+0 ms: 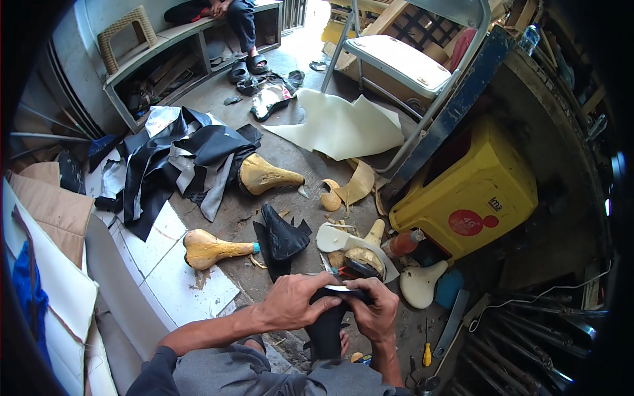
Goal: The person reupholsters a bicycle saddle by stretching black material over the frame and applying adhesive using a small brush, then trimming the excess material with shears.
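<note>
In front of my lap, both hands grip the broad end of a black bicycle saddle cover (325,336). My left hand (290,303) pinches its edge from the left, thumb and fingers closed. My right hand (375,307) does the same from the right. A pale strip of edge shows between the fingertips; what lies inside the cover is hidden. Just beyond my hands sits a black saddle (284,234). To its left lies a worn yellow foam saddle (214,249), and farther off another yellow saddle (267,175). A saddle with pale foam (363,261) rests beyond my right hand.
Black sheet material (191,152) is heaped at left, and a cream foam sheet (343,125) lies ahead. A yellow plastic stool (482,191) on its side, a folding chair (403,63), a cream saddle (422,284) and a screwdriver (427,353) are at right. Another person (241,23) sits far back.
</note>
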The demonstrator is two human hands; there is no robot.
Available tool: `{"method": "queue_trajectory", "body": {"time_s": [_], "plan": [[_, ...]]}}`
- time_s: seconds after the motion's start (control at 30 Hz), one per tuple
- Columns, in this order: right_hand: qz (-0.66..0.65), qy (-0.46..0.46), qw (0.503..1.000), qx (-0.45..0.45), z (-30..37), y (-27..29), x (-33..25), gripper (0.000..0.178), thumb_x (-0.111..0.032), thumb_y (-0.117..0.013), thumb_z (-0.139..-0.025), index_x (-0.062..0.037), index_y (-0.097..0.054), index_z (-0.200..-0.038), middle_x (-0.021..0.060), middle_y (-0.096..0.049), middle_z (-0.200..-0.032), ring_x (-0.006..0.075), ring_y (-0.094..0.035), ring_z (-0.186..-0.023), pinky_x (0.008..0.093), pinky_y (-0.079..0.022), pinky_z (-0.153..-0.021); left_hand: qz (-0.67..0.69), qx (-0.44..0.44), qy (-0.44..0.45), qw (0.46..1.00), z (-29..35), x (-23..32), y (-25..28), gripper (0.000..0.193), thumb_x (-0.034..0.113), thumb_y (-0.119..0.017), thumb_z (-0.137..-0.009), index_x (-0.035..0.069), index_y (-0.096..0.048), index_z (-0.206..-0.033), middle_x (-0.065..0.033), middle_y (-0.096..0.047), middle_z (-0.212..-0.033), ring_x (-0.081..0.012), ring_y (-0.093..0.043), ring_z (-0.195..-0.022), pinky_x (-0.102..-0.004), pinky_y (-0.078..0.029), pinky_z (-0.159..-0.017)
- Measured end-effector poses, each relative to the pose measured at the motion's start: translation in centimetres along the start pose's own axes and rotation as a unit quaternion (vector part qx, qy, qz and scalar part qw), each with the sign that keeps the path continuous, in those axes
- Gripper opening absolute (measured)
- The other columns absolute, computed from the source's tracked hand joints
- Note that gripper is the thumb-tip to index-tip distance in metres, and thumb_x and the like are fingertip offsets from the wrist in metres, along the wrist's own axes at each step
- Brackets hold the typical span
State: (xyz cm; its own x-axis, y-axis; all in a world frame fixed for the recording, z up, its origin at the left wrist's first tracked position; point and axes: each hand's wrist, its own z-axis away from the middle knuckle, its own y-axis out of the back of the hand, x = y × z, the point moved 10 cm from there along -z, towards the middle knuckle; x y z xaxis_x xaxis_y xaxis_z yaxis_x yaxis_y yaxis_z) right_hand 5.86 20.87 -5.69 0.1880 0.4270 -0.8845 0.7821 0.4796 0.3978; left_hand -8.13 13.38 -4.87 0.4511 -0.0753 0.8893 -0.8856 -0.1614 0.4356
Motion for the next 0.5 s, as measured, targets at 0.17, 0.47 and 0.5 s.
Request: {"method": "queue_trajectory", "body": {"time_s": [0.17, 0.47, 0.5], "plan": [[0.05, 0.009, 0.998, 0.023, 1.0, -0.8, -0.6, 0.015, -0.002, -0.078, -0.084, -0.0007, -0.07, -0.096, 0.014, -0.073, -0.085, 0.0236, -0.073, -0.075, 0.0343, -0.056, -0.067, 0.027, -0.044, 0.097, 0.994, 1.1, -2.6, -1.2, 0.032, 0.034, -0.074, -0.091, 0.005, -0.071, -0.104, -0.0195, -0.07, -0.078, -0.0361, -0.071, -0.071, -0.0447, -0.052, -0.064], [-0.052, -0.184, 0.98, 0.05, 1.5, -1.1, 1.8, 0.017, -0.015, -0.077, -0.092, 0.001, -0.076, -0.098, 0.0089, -0.075, -0.08, 0.0083, -0.066, -0.071, 0.0258, -0.051, -0.061, 0.109, -0.045, 0.222, 0.968, 2.9, -4.4, -1.8, 0.049, 0.047, -0.072, -0.09, 0.001, -0.075, -0.104, -0.0134, -0.071, -0.073, -0.0169, -0.069, -0.066, -0.0338, -0.051, -0.061], [-0.072, -0.201, 0.976, 0.036, 1.6, -1.3, 2.4, 0.018, -0.016, -0.078, -0.092, 0.001, -0.076, -0.098, 0.0071, -0.075, -0.08, 0.0072, -0.065, -0.072, 0.025, -0.051, -0.061, 0.117, -0.04, 0.222, 0.967, 3.0, -4.4, -1.9, 0.048, 0.046, -0.07, -0.092, -0.001, -0.075, -0.103, -0.0127, -0.07, -0.072, -0.015, -0.068, -0.067, -0.0337, -0.051, -0.061]]}}
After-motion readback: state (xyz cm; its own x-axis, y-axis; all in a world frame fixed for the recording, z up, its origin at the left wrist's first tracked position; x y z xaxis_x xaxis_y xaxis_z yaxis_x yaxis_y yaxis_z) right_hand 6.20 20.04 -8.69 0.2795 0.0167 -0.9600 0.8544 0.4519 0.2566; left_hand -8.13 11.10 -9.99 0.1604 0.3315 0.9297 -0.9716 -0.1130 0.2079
